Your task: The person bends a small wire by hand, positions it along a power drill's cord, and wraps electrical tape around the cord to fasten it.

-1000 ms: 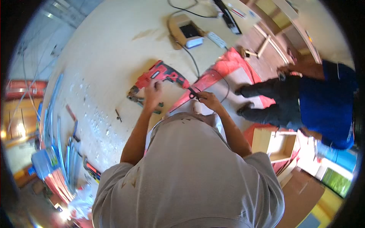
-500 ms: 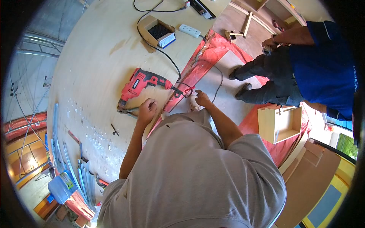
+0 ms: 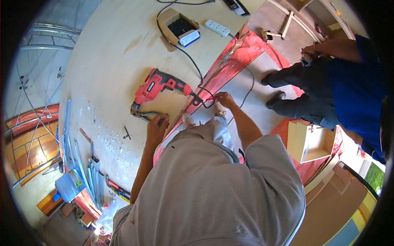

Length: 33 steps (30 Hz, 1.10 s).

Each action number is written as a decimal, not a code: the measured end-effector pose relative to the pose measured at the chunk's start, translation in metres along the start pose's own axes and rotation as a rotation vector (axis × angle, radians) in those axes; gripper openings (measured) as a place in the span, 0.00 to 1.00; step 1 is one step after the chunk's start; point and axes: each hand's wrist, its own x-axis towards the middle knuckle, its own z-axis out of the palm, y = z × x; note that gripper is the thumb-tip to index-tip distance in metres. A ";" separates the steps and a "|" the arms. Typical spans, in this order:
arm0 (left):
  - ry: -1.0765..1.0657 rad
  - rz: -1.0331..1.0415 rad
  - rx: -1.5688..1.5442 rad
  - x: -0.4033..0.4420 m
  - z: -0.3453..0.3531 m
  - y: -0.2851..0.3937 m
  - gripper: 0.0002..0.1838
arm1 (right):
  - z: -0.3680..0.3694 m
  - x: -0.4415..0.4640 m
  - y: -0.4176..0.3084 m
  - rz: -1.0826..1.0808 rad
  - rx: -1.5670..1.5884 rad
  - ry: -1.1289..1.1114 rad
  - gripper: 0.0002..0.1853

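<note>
A red and black power drill [image 3: 154,87] lies on the pale tabletop [image 3: 111,69], its cord running from the handle end. My left hand [image 3: 157,125] is just below the drill, beside its greenish side handle [image 3: 148,115], with fingers curled together; what they pinch, if anything, is too small to name. My right hand [image 3: 223,99] is at the table's edge, right of the drill's handle end, its fingers closed on a small red thing. The black cord [image 3: 207,91] passes close to those fingers.
An open box of black screws [image 3: 180,28] and a white power strip [image 3: 217,28] lie at the back. A dark drill bit or key [image 3: 127,133] is at left. Another person [image 3: 320,82] stands at right near a wooden drawer box [image 3: 314,141]. Metal tubes [image 3: 93,176] lean lower left.
The left hand has let go of the drill and moved down beside its front end. The right hand has left the cord's drill end; its fingers have gone from pointing to closed.
</note>
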 end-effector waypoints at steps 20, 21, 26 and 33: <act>-0.367 0.208 -0.329 -0.005 -0.018 0.065 0.09 | -0.034 -0.137 -0.198 0.031 0.923 -0.032 0.08; -0.294 0.231 -0.289 -0.006 -0.017 0.071 0.09 | -0.029 -0.136 -0.203 0.014 0.913 -0.027 0.08; 0.047 0.377 -0.238 0.019 -0.003 0.051 0.09 | -0.005 -0.109 -0.209 -0.106 0.741 0.129 0.06; 0.231 0.283 -0.126 0.046 -0.018 -0.008 0.09 | -0.004 -0.085 -0.139 0.213 0.744 0.358 0.18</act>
